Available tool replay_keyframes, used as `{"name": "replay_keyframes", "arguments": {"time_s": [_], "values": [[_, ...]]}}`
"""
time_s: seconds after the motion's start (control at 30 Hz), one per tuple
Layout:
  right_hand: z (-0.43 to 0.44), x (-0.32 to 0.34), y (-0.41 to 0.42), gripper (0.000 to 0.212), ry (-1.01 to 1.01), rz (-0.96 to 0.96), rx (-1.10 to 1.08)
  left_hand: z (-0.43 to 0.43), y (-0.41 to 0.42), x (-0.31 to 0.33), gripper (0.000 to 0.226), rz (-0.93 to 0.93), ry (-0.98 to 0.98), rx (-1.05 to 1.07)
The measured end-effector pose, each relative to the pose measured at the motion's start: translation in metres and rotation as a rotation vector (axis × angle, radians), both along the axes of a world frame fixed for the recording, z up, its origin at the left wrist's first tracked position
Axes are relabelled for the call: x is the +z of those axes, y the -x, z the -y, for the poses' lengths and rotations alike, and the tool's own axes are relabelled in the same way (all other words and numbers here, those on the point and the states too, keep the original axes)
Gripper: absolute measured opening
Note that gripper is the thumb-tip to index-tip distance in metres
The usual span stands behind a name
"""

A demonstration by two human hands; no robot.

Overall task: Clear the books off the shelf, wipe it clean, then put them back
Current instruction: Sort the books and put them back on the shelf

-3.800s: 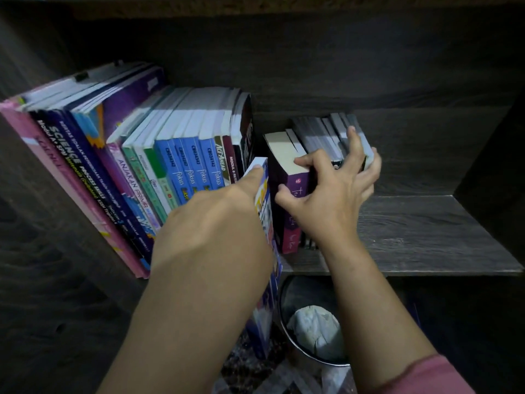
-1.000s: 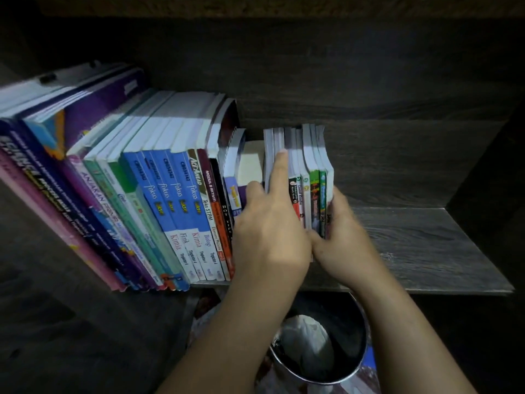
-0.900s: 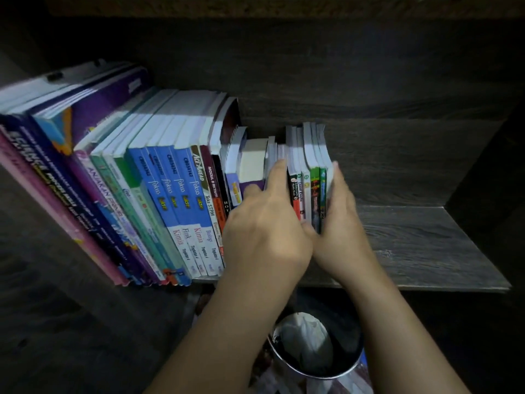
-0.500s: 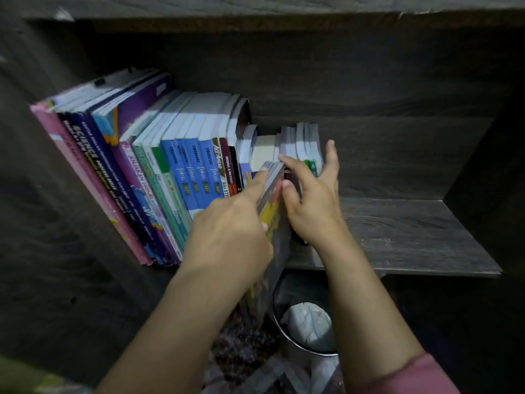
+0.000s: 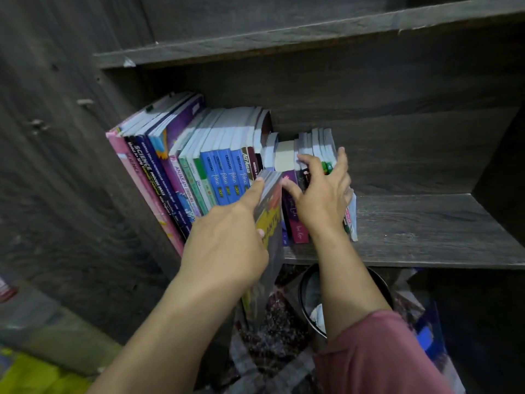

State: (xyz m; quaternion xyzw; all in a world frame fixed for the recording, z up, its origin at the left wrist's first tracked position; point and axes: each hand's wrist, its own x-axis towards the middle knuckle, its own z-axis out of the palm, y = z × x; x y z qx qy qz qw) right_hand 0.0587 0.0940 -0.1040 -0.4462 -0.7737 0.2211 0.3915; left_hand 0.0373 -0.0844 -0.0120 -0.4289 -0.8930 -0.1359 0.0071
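Observation:
A dark wooden shelf (image 5: 426, 223) holds a leaning row of books (image 5: 216, 166) on its left half, pink, purple and blue spines showing. My left hand (image 5: 227, 240) grips a thin book with a yellow cover (image 5: 271, 211), its top edge between the blue books and a purple book (image 5: 294, 211). My right hand (image 5: 321, 194) is spread over a small group of thin books (image 5: 318, 143) at the row's right end, thumb on the purple book, fingers around the outer side.
The shelf's right half is bare wood up to the side wall (image 5: 500, 177). Another shelf board (image 5: 284, 32) runs above. Below the shelf stands a round dark bin (image 5: 306, 294) with white crumpled material inside. Patterned bags lie around it.
Both hands were pressing the small books together a second ago. Since then my left hand has brought a yellow-covered book up to the gap, and my right hand has opened over the small books.

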Motion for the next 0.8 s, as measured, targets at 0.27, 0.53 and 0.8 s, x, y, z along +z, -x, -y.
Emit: {"name": "replay_keyframes", "arguments": {"time_s": [0.27,0.53,0.8], "values": [[-0.005,0.004,0.005,0.038,-0.216,0.134,0.037,-0.005,-0.002,0.001,0.079,-0.044,-0.031,0.006],[-0.008,0.005,0.003,0.038,-0.144,0.122,-0.082,-0.004,0.0,0.009,0.079,-0.061,-0.008,-0.002],[-0.02,0.006,-0.024,0.032,-0.098,0.012,-0.225,-0.027,-0.012,0.022,0.073,-0.093,-0.073,-0.065]]}}
